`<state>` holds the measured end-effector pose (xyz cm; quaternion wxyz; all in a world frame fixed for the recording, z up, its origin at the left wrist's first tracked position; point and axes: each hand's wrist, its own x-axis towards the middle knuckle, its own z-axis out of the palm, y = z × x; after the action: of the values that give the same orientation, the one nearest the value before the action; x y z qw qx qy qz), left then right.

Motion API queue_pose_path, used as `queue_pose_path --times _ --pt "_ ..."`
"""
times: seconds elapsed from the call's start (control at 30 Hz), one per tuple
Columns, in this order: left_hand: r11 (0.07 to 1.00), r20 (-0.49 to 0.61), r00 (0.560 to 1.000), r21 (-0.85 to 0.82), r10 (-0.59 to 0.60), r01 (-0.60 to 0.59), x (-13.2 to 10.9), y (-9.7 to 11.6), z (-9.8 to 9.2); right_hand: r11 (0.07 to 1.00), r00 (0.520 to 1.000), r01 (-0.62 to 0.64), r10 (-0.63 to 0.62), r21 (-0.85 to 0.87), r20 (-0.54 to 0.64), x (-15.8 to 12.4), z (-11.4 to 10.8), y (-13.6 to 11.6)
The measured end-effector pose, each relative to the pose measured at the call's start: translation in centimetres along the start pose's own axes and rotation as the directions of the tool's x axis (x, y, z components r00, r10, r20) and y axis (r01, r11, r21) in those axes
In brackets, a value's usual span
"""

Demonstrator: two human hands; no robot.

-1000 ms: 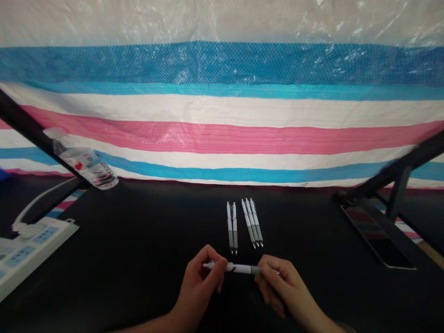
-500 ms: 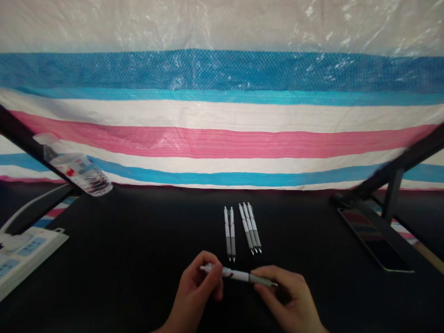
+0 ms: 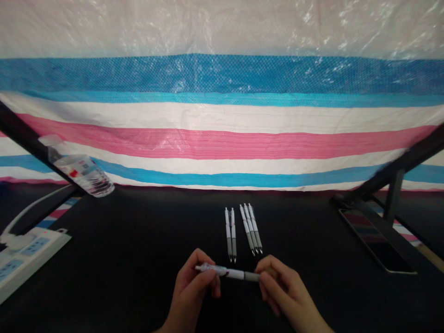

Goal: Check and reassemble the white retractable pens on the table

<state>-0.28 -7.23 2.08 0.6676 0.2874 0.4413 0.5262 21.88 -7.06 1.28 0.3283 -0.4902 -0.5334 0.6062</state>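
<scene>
A white pen with a grey grip lies nearly level between my two hands, low over the black table. My left hand pinches its clear-clip end, the push button poking out to the left. At the other end, the fingers of my right hand are closed around the grey grip and cover the tip. Just beyond my hands, two like pens rest side by side, tips toward me. A group of three more pens lies to their right, slightly slanted.
At far left a white power strip has a plug and cable in it. A clear water bottle leans by a black bar. On the right lies a dark phone beside another black bar. Striped plastic sheeting hangs behind the black table.
My right fingers have shifted on the grip and now hide the pen's tip, which showed before. The pen has moved slightly left and become more level. My left hand keeps its pinch.
</scene>
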Motion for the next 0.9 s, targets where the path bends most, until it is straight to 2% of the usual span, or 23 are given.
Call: queue_pose_path --times 0.1,0.23,0.33,0.47,0.63,0.77,0.9 --pt "1.0 0.001 1.0 0.01 0.014 -0.014 0.03 -0.01 -0.07 0.999 0.998 -0.044 0.042 0.032 0.044 0.01 0.06 0.17" --pt "0.999 -0.005 1.0 0.027 0.024 -0.024 0.01 -0.16 -0.21 0.999 1.0 -0.003 0.003 0.042 0.003 0.03 0.0 0.24" --pt "0.999 0.003 0.999 0.039 0.035 -0.035 0.03 -0.2 -0.31 0.997 0.997 -0.064 0.062 0.048 0.045 0.04 0.01 0.46" --pt "0.998 -0.007 0.999 0.052 0.042 -0.041 0.01 -0.16 -0.37 0.995 1.0 -0.01 0.012 0.095 -0.02 -0.02 0.14 0.68" --pt "0.996 0.015 0.998 0.066 0.062 -0.063 -0.12 -0.42 -0.55 0.993 0.997 -0.08 0.079 0.091 0.015 -0.05 0.26 0.56" --pt "0.995 0.02 0.998 0.077 0.062 -0.063 -0.2 -0.64 -0.67 0.992 0.998 -0.034 0.041 0.12 -0.053 0.12 0.25 0.19" --pt "0.995 0.011 0.998 0.075 0.069 -0.069 -0.16 -0.67 -0.6 0.995 0.998 -0.064 0.064 0.075 0.005 0.2 0.29 0.23"
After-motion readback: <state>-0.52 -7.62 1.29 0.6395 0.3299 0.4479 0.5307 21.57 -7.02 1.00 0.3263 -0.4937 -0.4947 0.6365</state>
